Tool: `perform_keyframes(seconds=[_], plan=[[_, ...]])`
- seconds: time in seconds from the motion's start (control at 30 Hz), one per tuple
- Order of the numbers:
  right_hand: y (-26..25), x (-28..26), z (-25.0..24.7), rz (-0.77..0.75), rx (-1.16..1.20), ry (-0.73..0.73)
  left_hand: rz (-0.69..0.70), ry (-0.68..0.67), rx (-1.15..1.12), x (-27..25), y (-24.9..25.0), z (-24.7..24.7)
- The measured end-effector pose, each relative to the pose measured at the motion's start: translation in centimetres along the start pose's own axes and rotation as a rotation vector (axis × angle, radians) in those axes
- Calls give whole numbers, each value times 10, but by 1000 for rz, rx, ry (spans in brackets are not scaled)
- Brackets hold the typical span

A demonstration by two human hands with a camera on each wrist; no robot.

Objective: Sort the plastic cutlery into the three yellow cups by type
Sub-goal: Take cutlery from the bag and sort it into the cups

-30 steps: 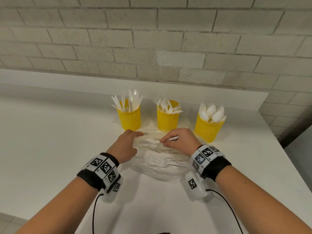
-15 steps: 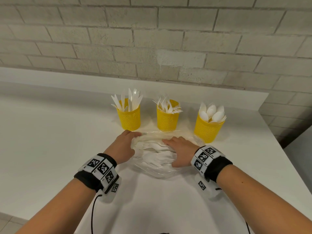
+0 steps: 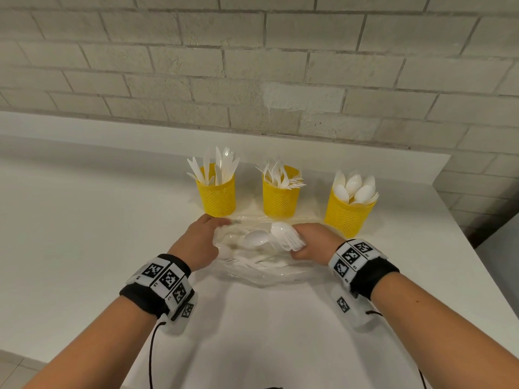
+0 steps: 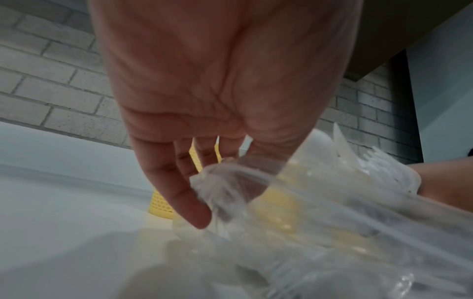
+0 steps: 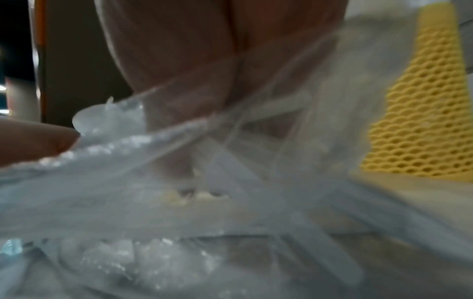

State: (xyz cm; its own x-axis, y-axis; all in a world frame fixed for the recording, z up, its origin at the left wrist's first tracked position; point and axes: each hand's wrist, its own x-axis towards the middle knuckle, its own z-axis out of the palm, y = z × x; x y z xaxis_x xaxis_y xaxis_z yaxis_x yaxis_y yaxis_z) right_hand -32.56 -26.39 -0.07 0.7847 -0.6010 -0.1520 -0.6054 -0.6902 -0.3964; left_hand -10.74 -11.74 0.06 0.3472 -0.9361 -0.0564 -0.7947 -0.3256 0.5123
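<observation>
A: Three yellow mesh cups are seen lined up on the white worktop below the brick wall, and the middle cup is taken as the marker. It is filled with forks.

B: To its left the knife cup is found, to its right the spoon cup, spoon bowls piled up inside.

A: Just in front of the middle cup a clear plastic bag is spread flat, with loose white cutlery left inside it.

B: The bag's left edge is pinched by the left hand. In the left wrist view the crumpled film is seen caught between thumb and fingers.

A: The right hand is held in front of the middle cup and slightly to its right, fingers curled round a bunch of white pieces. Fork tines and a spoon bowl are shown sticking out towards the left hand.

B: One more spoon is seen lying in the bag, just left of that bunch.

A: The right wrist view is blurred; only film and the mesh of a cup can be made out there.
</observation>
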Motion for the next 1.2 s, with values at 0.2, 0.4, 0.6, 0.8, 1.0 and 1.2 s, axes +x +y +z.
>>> perform_keyframes(seconds=[0.2, 0.4, 0.6, 0.8, 1.0, 1.2], plan=[[6, -8, -3, -5, 254, 90, -40, 3, 47, 0, -1, 1], [-21, -6, -16, -51, 651, 275, 127, 203, 140, -3, 29, -4], [-56, 0, -20, -70, 941, 402, 257, -156, -243, -6, 84, -3], [-69, -1, -13, -173, 1068, 424, 380, -27, -572, 8, 95, 16], [-72, 0, -6, -183, 1032, 366, 433, 30, -634, 9, 90, 29], [-79, 0, -19, -135, 1047, 292, 378, 146, -730, 12, 76, 27]])
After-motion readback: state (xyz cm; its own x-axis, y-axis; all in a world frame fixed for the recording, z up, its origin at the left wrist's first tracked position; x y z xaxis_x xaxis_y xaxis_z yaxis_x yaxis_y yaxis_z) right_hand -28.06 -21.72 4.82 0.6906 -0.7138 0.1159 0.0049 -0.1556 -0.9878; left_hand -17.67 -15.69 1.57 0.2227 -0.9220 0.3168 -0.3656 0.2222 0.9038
